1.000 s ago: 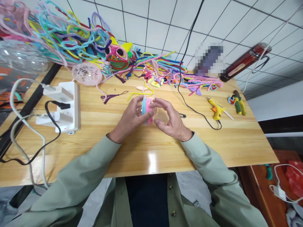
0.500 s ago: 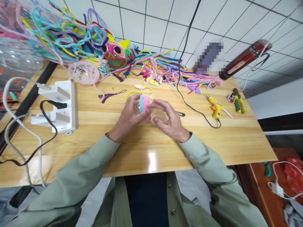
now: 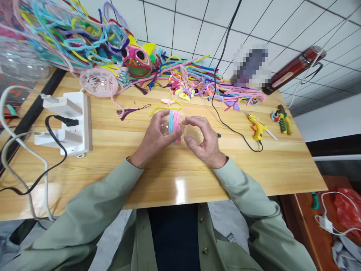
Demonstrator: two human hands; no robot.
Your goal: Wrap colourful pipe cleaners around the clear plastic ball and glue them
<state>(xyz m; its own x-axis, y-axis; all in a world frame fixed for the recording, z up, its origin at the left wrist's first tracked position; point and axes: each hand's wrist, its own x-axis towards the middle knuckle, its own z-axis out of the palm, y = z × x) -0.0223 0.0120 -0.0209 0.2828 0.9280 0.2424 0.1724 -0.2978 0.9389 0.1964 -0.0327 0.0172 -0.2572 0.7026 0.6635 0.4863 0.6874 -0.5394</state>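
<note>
My left hand (image 3: 158, 137) is wrapped round the left side of a clear plastic ball (image 3: 183, 130), its thumb across the front. Light blue and pink fuzzy pipe cleaner strips (image 3: 176, 122) run in bands over the ball's middle. At the ball's right edge, my right hand (image 3: 205, 141) is curved with thumb and fingers apart; whether the fingertips touch the ball I cannot tell. Just behind the ball lie a bent yellow pipe cleaner (image 3: 176, 99) and a small pale piece (image 3: 168, 101).
A purple tassel (image 3: 129, 112) and a pink-wrapped clear ball (image 3: 98, 82) lie to the left, near a white power strip (image 3: 80, 124). Pipe cleaners (image 3: 191, 69) are heaped along the wall. On the right are a yellow glue gun (image 3: 257, 128), its black cord, pliers (image 3: 284, 120) and a dark red flask (image 3: 295, 71).
The ball's bands have turned or shifted slightly right, and more of the pink shows. My right hand has moved a little to the right, its fingers still apart.
</note>
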